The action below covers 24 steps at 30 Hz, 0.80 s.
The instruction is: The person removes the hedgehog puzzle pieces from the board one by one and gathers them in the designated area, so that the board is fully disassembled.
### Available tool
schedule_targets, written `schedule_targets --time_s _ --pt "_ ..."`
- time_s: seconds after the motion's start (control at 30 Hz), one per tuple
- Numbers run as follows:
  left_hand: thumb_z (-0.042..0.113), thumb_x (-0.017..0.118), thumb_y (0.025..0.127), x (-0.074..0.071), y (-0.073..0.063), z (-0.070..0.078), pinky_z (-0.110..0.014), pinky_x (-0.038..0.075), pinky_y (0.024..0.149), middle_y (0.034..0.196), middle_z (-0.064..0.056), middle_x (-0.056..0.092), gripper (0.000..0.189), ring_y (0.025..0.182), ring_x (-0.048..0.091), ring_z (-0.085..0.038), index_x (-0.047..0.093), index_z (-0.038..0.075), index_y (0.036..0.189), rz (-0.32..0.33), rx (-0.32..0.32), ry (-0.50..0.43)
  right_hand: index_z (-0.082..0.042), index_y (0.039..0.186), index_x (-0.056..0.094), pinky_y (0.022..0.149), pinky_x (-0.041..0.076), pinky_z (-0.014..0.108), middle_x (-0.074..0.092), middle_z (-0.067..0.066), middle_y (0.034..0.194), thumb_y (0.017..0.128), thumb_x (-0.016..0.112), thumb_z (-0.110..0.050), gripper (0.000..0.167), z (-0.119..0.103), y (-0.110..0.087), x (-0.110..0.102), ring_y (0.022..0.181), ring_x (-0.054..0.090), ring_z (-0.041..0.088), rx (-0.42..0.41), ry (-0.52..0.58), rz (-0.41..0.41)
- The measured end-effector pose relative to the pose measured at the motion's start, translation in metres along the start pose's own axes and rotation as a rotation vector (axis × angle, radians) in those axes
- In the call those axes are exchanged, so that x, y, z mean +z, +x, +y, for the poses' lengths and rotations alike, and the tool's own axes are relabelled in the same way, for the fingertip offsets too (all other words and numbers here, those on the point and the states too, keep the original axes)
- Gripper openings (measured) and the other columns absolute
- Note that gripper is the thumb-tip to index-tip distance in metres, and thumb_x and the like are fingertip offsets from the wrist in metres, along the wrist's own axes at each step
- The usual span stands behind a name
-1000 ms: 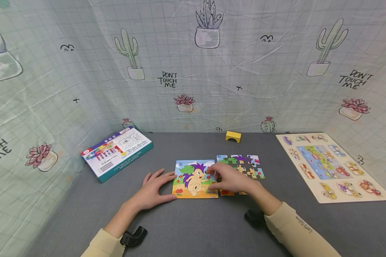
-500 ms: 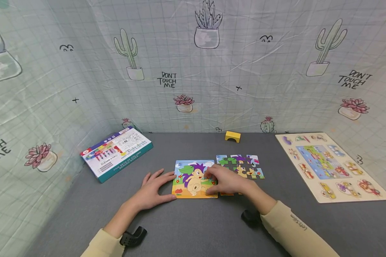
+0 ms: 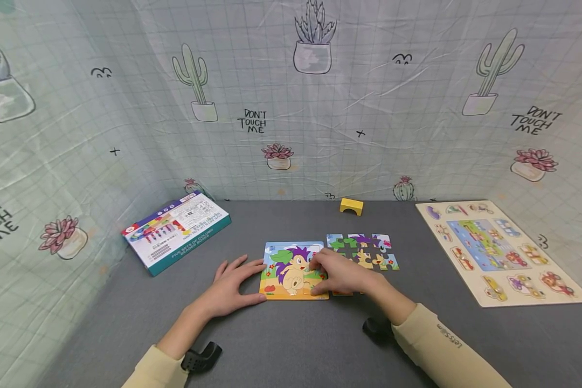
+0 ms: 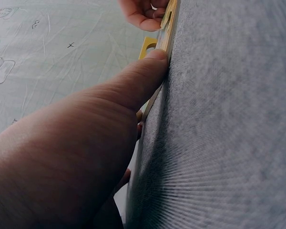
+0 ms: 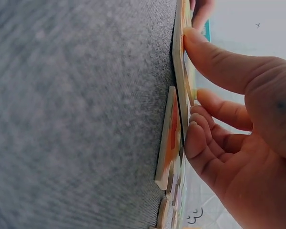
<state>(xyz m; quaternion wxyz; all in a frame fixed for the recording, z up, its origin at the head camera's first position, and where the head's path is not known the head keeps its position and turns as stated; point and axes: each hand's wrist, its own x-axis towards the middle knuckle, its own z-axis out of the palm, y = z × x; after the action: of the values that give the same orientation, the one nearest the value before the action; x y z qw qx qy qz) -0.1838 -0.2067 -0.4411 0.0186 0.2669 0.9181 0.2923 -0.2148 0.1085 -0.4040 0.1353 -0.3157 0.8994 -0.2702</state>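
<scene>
A hedgehog picture puzzle board (image 3: 282, 288) lies flat on the grey table. My left hand (image 3: 229, 289) rests with spread fingers at its left edge, the thumb (image 4: 145, 76) touching the rim. Over the board's right side, my right hand (image 3: 344, 273) pinches a thin puzzle piece (image 5: 188, 81) between thumb and index finger; the piece stands slightly tilted against the board. The other right fingers curl in beside it. Just right of the board lie several jigsaw pieces (image 3: 385, 260), some hidden under the right hand.
At the left lies a box of column beads (image 3: 177, 229). A yellow arch block (image 3: 351, 206) stands near the back. On the right is a wooden picture board (image 3: 501, 256) with vehicle and animal shapes. A patterned cloth (image 3: 349, 108) hangs behind the table (image 3: 291, 345).
My right hand has moved slightly left and down onto the board, its thumb and index finger closing together on the piece. The left hand stays in place.
</scene>
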Motion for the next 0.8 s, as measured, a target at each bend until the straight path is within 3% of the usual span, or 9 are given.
schedule_targets --time_s 0.5,0.8 --pt "0.049 0.076 0.088 0.002 0.001 -0.002 -0.072 0.002 0.110 0.152 -0.006 0.049 0.069 0.147 0.025 -0.043 0.058 0.014 0.144 0.022 0.038 0.002 -0.008 0.115 0.059 0.083 0.052 0.032 0.062 -0.003 0.097 0.089 0.079 -0.013 0.033 0.000 -0.009 -0.005 0.087 0.057 0.014 -0.043 0.104 0.040" --pt "0.050 0.077 0.087 0.001 0.000 -0.003 -0.070 0.001 0.111 0.153 -0.004 0.048 0.070 0.148 0.022 -0.040 0.057 0.015 0.145 0.003 0.013 0.003 -0.008 0.113 0.058 0.081 0.053 0.032 0.062 -0.004 0.095 0.093 0.074 -0.007 0.026 0.000 -0.011 -0.004 0.086 0.058 0.012 -0.094 0.136 0.054"
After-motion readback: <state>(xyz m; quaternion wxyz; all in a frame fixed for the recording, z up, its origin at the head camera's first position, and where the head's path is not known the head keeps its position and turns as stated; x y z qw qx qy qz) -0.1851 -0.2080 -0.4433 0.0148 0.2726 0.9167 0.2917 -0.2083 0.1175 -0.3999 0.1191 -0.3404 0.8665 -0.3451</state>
